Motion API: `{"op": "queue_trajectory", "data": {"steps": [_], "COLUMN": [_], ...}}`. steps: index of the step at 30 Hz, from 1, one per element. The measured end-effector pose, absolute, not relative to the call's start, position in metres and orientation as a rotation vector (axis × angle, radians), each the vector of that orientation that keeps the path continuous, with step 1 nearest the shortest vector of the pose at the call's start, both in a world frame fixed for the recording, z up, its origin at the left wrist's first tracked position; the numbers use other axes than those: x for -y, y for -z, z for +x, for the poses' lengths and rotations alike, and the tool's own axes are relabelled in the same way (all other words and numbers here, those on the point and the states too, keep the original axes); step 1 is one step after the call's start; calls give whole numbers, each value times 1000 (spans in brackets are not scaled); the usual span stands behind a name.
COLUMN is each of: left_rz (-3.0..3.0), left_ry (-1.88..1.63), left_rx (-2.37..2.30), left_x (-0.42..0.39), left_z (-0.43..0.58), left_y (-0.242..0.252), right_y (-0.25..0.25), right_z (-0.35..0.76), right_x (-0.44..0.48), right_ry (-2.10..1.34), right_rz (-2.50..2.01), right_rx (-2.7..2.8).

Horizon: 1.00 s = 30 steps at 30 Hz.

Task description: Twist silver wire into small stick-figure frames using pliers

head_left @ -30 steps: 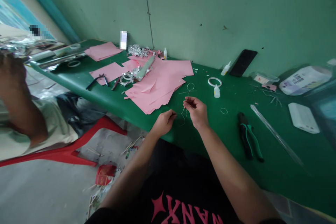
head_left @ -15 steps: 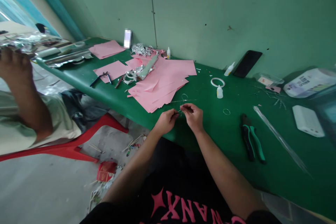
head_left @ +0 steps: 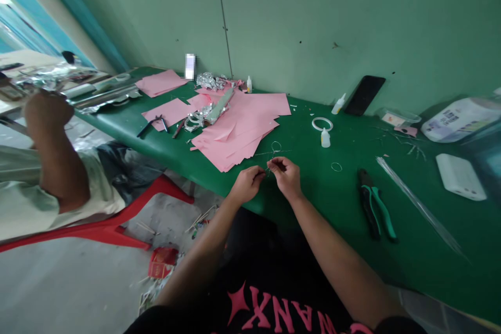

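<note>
Thin silvery wire point(head_left: 276, 147), bent into a small loop at its far end, rises from between my fingertips. My left hand point(head_left: 249, 182) pinches the wire from the left. From the right, my right hand point(head_left: 286, 175) has thumb and fingers closed on it too, the two hands almost touching just above the table's near edge. Fingers cover the wire's lower part. A separate wire ring point(head_left: 336, 167) lies flat to the right of my hands. Beyond it, pliers with green and black handles point(head_left: 376, 206) rest next to a bundle of straight wires point(head_left: 418, 203).
Pink paper sheets point(head_left: 242, 130) with crumpled foil lie ahead on the green table point(head_left: 313, 193). A glue bottle point(head_left: 325, 138), white ring point(head_left: 322, 124), black phone point(head_left: 365, 95) and white box point(head_left: 461, 177) stand or lie rightward. A co-worker's arm point(head_left: 62, 156) and red chair point(head_left: 133, 219) are left.
Both hands keep their pinch on the wire with barely any shift. The co-worker's hand at the left has moved right. My view has tilted slightly.
</note>
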<state>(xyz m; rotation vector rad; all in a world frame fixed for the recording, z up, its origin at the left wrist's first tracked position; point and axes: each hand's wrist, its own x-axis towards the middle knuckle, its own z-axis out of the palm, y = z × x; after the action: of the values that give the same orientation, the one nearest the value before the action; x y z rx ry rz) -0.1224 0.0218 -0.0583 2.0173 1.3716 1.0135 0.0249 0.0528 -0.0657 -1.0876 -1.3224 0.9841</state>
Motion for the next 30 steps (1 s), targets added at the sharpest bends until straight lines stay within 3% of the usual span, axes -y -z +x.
{"op": "queue_trajectory", "data": {"steps": [7,14,19,30], "left_rz": [2028,2071,2127,2079], "left_ry": [-978,-945,-890,-839], "left_rx": [-1405,-1423,-1447,-1425], "left_x": [-24,-25,-26,-25], "left_z": [-123,-124,-120,-121], "left_y": [60,63,71,67], "right_y": [62,41,34,37], "right_z": [72,114,55,28], "right_x": [-78,-83,-56,-68], "right_ry": [-846,-722,-970,-1089], "right_rz": [-1300,-1366,-1105,-1043], "right_rx": [1225,1469,1792,1838]}}
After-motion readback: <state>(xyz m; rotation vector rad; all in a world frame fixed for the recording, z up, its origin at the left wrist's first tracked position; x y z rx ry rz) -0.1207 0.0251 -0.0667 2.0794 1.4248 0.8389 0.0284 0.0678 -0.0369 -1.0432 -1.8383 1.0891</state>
